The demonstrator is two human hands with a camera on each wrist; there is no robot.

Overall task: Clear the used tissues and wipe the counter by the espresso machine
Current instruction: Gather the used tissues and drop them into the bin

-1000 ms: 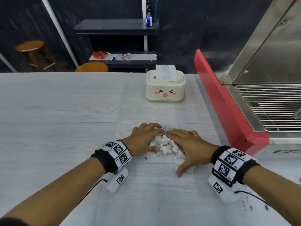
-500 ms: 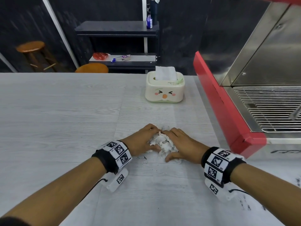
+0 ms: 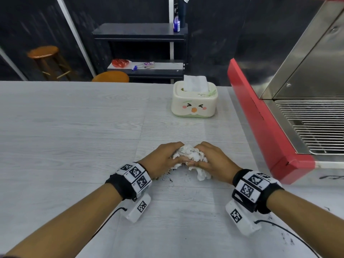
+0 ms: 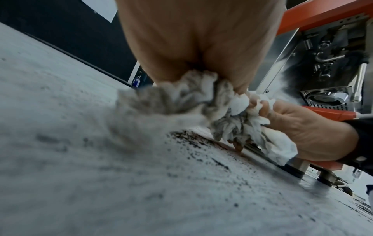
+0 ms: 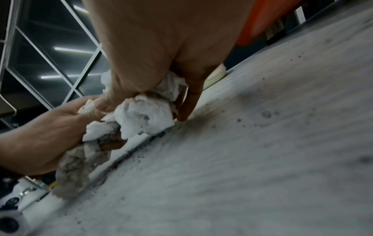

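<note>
A crumpled wad of used white tissues point(image 3: 191, 158) lies on the pale wood-grain counter point(image 3: 74, 136), squeezed between both hands. My left hand point(image 3: 163, 157) curls round its left side and my right hand point(image 3: 214, 161) curls round its right side. In the left wrist view the tissues point(image 4: 201, 102) bunch under my palm, with the right hand point(image 4: 315, 132) gripping the far end. The right wrist view shows the wad point(image 5: 145, 115) pinched by my right fingers, the left hand point(image 5: 40, 135) holding its other end. Dark coffee grounds point(image 3: 171, 180) speckle the counter just in front of the wad.
A cream tissue box with a cartoon face point(image 3: 194, 99) stands behind the hands. The red and steel espresso machine point(image 3: 279, 118) fills the right side, its drip grate point(image 3: 316, 127) close by. More grounds point(image 3: 287, 239) lie at the lower right. Stools and a dark shelf stand beyond the counter.
Both hands have drawn closer together and gathered the spread tissues into a tighter wad. The right hand went from lying flat over them to curling round them.
</note>
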